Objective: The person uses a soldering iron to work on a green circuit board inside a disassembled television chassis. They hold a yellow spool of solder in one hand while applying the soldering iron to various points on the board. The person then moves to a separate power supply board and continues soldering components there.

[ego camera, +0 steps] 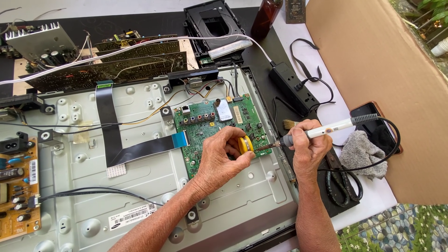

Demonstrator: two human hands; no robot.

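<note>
My left hand [223, 158] rests on the green circuit board [203, 127] and holds a small round yellow tin [245, 144] on edge between thumb and fingers. My right hand [309, 148] grips a soldering iron [326, 129] with a white handle and black cord. Its dark tip points left and touches the yellow tin. The green board is mounted on a grey metal chassis [140, 186], with a flat black ribbon cable [126, 151] plugged into its left edge.
An orange power board [17, 186] sits at the chassis's left. Dark circuit boards [107, 65] lie at the back. A black power strip [293, 87], a small brush [290, 123], a grey cloth [361, 154], a phone [373, 123] and cardboard [373, 70] are to the right.
</note>
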